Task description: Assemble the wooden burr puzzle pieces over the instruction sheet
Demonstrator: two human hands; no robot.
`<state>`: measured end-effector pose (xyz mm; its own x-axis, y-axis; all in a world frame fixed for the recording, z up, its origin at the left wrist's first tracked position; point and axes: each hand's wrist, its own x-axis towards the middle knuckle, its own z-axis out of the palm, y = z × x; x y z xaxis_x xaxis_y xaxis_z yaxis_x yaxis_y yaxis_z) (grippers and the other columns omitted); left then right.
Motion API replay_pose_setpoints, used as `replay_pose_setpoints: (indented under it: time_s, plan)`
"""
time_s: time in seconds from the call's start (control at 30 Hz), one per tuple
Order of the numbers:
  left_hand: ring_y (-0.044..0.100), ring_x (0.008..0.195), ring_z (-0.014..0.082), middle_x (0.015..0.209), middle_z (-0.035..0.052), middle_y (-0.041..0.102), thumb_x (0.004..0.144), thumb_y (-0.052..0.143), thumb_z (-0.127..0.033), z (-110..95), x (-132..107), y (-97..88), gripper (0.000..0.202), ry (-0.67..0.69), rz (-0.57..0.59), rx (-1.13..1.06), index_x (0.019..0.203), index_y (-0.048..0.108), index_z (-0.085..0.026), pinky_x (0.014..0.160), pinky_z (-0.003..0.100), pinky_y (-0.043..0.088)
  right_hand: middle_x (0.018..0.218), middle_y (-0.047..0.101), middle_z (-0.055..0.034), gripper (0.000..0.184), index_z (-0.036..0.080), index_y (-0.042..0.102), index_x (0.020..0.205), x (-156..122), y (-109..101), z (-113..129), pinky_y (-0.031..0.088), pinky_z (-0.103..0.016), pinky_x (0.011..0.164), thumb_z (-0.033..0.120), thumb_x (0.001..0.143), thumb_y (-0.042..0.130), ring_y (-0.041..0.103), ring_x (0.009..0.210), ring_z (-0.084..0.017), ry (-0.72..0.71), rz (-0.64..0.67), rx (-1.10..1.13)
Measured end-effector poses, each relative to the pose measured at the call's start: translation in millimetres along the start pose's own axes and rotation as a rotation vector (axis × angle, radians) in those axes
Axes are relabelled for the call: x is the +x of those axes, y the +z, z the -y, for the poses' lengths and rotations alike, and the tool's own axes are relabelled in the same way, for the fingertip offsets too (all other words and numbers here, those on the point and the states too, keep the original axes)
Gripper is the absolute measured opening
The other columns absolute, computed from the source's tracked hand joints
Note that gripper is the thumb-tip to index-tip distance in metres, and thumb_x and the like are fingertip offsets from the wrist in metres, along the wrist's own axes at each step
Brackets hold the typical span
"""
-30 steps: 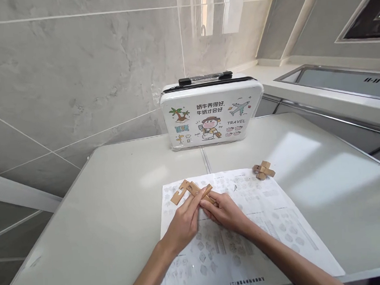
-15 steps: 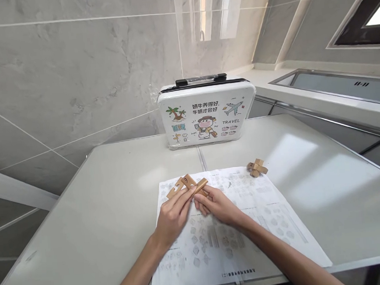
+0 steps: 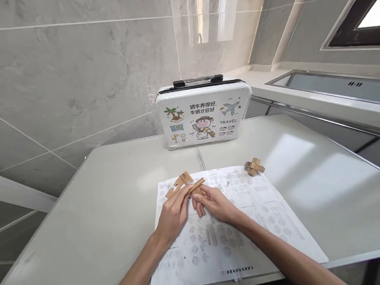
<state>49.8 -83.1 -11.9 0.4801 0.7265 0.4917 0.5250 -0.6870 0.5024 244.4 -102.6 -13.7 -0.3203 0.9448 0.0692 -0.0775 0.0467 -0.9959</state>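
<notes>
- Left hand [image 3: 172,209], fingers close together, is closed over the near side of the wooden bar [image 3: 198,184]; its fingertips meet those of the right hand [image 3: 215,203], which pinches the same bar with thumb and curled fingers.
- Just beyond the left fingers, at the far left of the printed sheet [image 3: 246,230], a marked piece [image 3: 188,176] and a notched piece [image 3: 174,189] overlap; whether either is gripped, I cannot tell.
- Good handling here, I judge: low over the sheet, light pressure, one hand steadying, the other turning, notches uncovered.
</notes>
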Motion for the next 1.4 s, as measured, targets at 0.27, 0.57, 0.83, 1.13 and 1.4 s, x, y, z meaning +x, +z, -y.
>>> replay_pose_setpoints:
  time_s: [0.27,0.57,0.83,1.13,1.4]
  plan:
    - [0.068,0.123,0.0250,0.134,0.0087,0.069,0.104,0.052,-0.019,-3.7,3.9,-7.7,0.046,0.036,-0.046,0.074,0.148,0.046,-0.029,0.103,0.042,0.058,0.089,0.071,-0.0026,0.037,0.020,0.059,0.099,3.1,-1.7,0.2,0.053,-0.030,0.058,0.057,0.103,0.057,0.066,0.058,-0.014,-0.009,-0.054,0.050]
    - [0.057,0.102,0.0338,0.108,0.0126,0.063,0.095,0.066,-0.051,21.1,7.8,-29.1,0.035,-0.233,-0.066,0.450,0.106,0.059,-0.019,0.090,0.051,0.051,0.092,0.072,-0.0045,0.034,0.020,0.063,0.102,5.7,-8.3,-3.2,0.047,-0.029,0.057,0.054,0.104,0.056,0.063,0.058,-0.014,-0.004,-0.236,-0.021]
    - [0.054,0.096,0.0317,0.099,0.0107,0.063,0.103,0.053,-0.053,23.4,5.2,-27.8,0.036,-0.262,0.013,0.425,0.087,0.061,-0.021,0.084,0.047,0.048,0.094,0.075,-0.0055,0.030,0.022,0.060,0.097,2.9,-7.4,-3.2,0.052,-0.031,0.060,0.050,0.105,0.053,0.065,0.059,-0.016,-0.010,-0.217,-0.148]
    - [0.051,0.064,0.0152,0.074,-0.0021,0.058,0.106,0.048,-0.053,5.3,22.3,-47.7,0.035,-0.549,-0.202,-0.187,0.099,0.062,-0.022,0.063,0.028,0.042,0.087,0.075,-0.0044,0.026,0.024,0.058,0.092,1.1,-7.3,-0.9,0.046,-0.029,0.054,0.044,0.106,0.049,0.064,0.061,-0.017,-0.018,-0.239,-0.303]
    - [0.048,0.066,0.0154,0.073,0.0012,0.053,0.098,0.060,-0.060,-5.3,28.4,-60.0,0.046,-0.460,-0.140,-0.483,0.078,0.063,-0.020,0.062,0.028,0.043,0.074,0.069,-0.0005,0.023,0.024,0.059,0.091,-1.3,-6.4,4.0,0.044,-0.029,0.059,0.034,0.107,0.047,0.061,0.061,-0.017,-0.043,-0.158,-0.399]
